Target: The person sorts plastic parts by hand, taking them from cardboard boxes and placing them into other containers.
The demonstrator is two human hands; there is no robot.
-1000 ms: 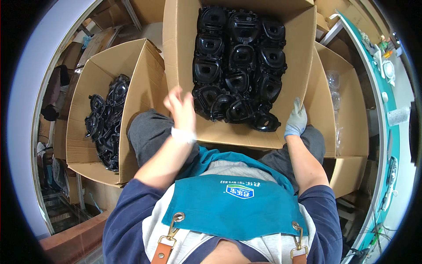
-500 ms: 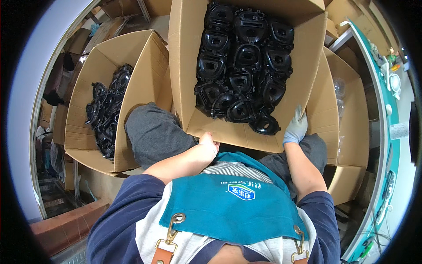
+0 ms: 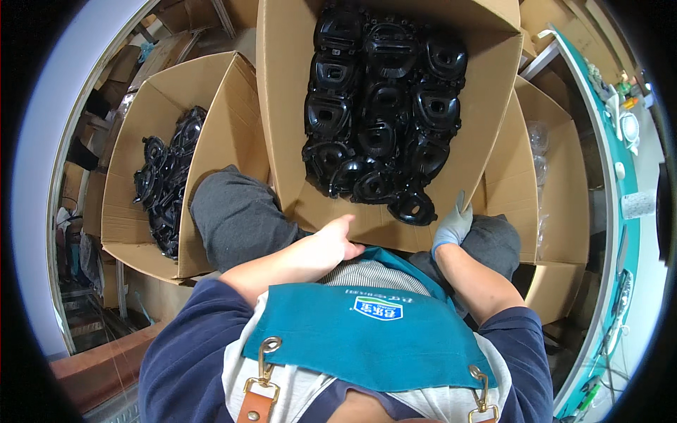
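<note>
A large cardboard box (image 3: 486, 92) stands tipped toward me between my knees. Inside it, glossy black moulded plastic parts (image 3: 384, 99) with oval holes are packed in rows; one loose part (image 3: 412, 209) lies nearest me. My bare left hand (image 3: 335, 242) is at the near rim, thumb over the inner side and fingers at the edge, partly hidden. At the near right corner, my right hand (image 3: 453, 225), in a pale glove with a blue cuff, is closed on the box's edge, its fingers along the outer side.
On the left, an open cardboard box (image 3: 141, 233) holds more black parts (image 3: 169, 176). Another open box (image 3: 564, 169) at the right contains clear plastic items (image 3: 538, 144). Beyond it runs a teal-edged bench (image 3: 612, 141) with small tools and cables.
The large box has shifted toward me and slightly left, its contents with it. My left hand's thumb now stands farther from its fingers. My right hand has moved nearer with the corner.
</note>
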